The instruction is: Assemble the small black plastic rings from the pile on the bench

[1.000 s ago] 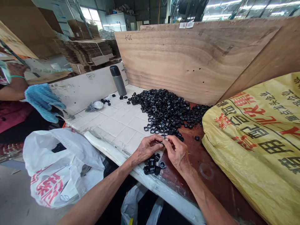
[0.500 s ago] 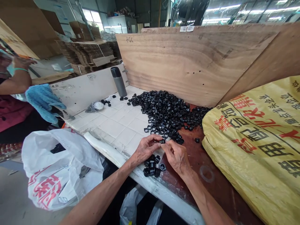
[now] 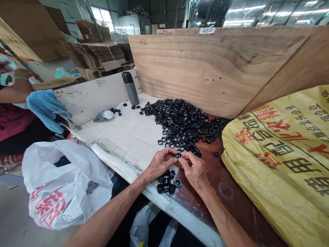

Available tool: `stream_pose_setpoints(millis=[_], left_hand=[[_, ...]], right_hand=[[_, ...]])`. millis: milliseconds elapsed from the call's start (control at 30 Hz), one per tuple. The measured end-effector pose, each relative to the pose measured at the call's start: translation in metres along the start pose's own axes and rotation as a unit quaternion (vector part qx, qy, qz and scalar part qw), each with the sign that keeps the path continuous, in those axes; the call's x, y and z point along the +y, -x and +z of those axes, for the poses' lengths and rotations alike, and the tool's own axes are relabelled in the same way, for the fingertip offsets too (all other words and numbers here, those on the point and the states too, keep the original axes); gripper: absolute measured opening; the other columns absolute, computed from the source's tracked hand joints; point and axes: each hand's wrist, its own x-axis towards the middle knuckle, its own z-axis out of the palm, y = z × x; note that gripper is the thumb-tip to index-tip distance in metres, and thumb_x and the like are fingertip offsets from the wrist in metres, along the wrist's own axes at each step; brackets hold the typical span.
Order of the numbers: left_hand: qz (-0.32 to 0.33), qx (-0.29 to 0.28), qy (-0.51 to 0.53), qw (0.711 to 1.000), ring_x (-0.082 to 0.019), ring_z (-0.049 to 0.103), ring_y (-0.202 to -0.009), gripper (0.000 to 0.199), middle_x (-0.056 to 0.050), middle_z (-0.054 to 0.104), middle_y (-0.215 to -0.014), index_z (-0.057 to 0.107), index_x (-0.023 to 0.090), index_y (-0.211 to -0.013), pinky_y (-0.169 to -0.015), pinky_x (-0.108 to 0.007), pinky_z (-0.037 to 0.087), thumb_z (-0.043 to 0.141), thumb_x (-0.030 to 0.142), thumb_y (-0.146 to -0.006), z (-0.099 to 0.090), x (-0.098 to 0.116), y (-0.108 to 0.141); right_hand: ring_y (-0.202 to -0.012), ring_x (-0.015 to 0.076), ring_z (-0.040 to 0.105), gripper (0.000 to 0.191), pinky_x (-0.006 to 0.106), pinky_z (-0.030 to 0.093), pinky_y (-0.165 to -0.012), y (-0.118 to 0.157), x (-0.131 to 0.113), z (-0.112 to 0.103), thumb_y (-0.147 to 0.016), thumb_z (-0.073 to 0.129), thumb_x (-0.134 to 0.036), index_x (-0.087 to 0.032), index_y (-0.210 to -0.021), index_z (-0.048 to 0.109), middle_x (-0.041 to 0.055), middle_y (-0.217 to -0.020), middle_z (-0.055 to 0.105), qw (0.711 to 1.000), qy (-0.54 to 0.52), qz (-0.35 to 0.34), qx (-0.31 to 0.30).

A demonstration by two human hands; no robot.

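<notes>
Between the fingertips of both hands is a small black plastic ring point(image 3: 178, 155). My left hand point(image 3: 162, 162) pinches it from the left, thumb and forefinger closed on it. From the right, my right hand point(image 3: 193, 168) grips the same ring with thumb and forefinger. Just beyond the fingers lies a large pile of black rings point(image 3: 180, 120), spread over white tiles and a red-brown board. A smaller cluster of black parts point(image 3: 166, 183) sits below my hands, near the table's front edge.
A grey thermos point(image 3: 130, 89) stands at the back left. A yellow sack point(image 3: 277, 161) covers the right side. Wooden boards point(image 3: 218, 68) wall the back. A white plastic bag point(image 3: 69, 181) hangs at the left front, and a person's arm point(image 3: 17, 87) shows beyond a blue towel point(image 3: 48, 108).
The fingers of my right hand have shifted slightly around the ring, and more of it shows now. The other person's arm at the far left has moved a little.
</notes>
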Motion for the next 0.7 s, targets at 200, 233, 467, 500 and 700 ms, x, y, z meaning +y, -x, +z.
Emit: stream_pose_setpoints(millis=[200, 233, 467, 500, 700], left_hand=[[0.181, -0.039, -0.204, 0.961, -0.019, 0.065, -0.102, 0.012, -0.010, 0.068, -0.110, 0.063, 0.017, -0.101, -0.092, -0.034, 0.052, 0.060, 0.021, -0.090, -0.004, -0.007, -0.001], [0.202, -0.053, -0.227, 0.951, -0.019, 0.066, -0.103, 0.012, -0.010, 0.068, -0.111, 0.063, 0.018, -0.102, -0.091, -0.034, 0.052, 0.058, 0.020, -0.091, -0.005, -0.007, -0.001], [0.093, -0.156, -0.252, 0.950, -0.016, 0.066, -0.083, 0.011, -0.005, 0.070, -0.092, 0.068, 0.017, -0.091, -0.076, -0.026, 0.051, 0.063, 0.027, -0.088, -0.010, 0.005, 0.001], [0.060, -0.156, -0.255, 0.953, -0.015, 0.064, -0.075, 0.015, -0.004, 0.069, -0.084, 0.068, 0.016, -0.085, -0.070, -0.025, 0.050, 0.064, 0.031, -0.087, -0.010, 0.006, 0.001], [0.068, 0.005, -0.325, 0.943, -0.013, 0.053, -0.065, 0.026, 0.000, 0.057, -0.077, 0.068, 0.019, -0.108, -0.063, -0.024, 0.045, 0.064, 0.033, -0.086, -0.004, -0.006, -0.013]], right_hand=[[-0.042, 0.0119, 0.049, 0.023, 0.022, 0.038, -0.044, 0.003, -0.004, 0.008, -0.084, 0.058, -0.042, -0.019, -0.081, 0.061, -0.0048, -0.048, 0.053, 0.971, -0.121, 0.204, -0.027], [-0.039, 0.0104, 0.045, 0.024, 0.021, 0.034, -0.041, 0.003, -0.005, 0.008, -0.082, 0.059, -0.043, -0.019, -0.076, 0.059, -0.0054, -0.047, 0.051, 0.956, -0.163, 0.242, -0.030], [-0.030, 0.0070, 0.037, 0.037, 0.020, 0.022, -0.032, 0.002, 0.002, -0.011, -0.077, 0.064, -0.046, -0.019, -0.054, 0.052, -0.0029, -0.043, 0.052, 0.919, -0.168, 0.300, -0.192], [-0.030, 0.0078, 0.038, 0.042, 0.020, 0.023, -0.033, 0.001, 0.005, -0.018, -0.080, 0.063, -0.047, -0.020, -0.051, 0.052, -0.0023, -0.040, 0.051, 0.934, -0.104, 0.263, -0.216], [-0.056, 0.0182, 0.061, 0.018, 0.025, 0.029, -0.050, -0.010, 0.020, -0.041, -0.076, 0.073, -0.028, -0.021, -0.066, 0.060, 0.0025, -0.058, 0.064, 0.953, 0.273, 0.129, -0.034]])
